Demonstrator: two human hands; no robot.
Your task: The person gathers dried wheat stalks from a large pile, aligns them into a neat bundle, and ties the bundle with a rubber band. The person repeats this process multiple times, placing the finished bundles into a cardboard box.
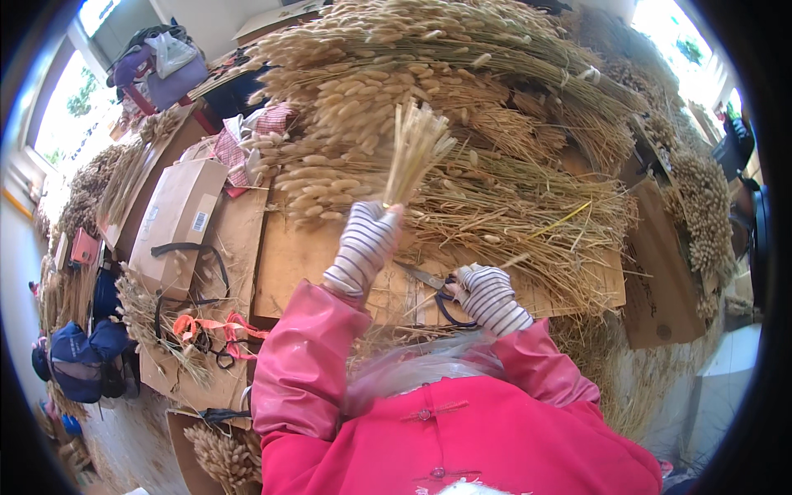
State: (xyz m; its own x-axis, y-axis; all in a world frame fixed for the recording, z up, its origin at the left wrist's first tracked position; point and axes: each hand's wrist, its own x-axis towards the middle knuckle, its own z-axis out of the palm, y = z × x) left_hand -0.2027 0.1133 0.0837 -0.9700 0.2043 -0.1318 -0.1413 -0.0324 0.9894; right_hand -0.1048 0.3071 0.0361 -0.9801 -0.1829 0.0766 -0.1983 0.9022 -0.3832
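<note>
My left hand [363, 242], in a striped fingerless glove, is raised over the table, closed around a small upright bundle of dried grass [412, 153]. The bundle is pale and fans out at its upper end. Lower and to the right, my right hand [487, 295], in a matching glove, grips scissors [425, 276] by their dark handle loops. The blades point left toward my left wrist, apart from the bundle. Behind both hands lie large heaps of dried grass with fluffy oval heads [330, 177] and straw-coloured stems [536, 210].
The wooden tabletop [305, 268] carries stem scraps. To the left stand a cardboard box [177, 223], a black strap and orange ribbon [235, 330]. A large cardboard sheet [660, 272] leans at the right. Bags [91, 355] hang far left.
</note>
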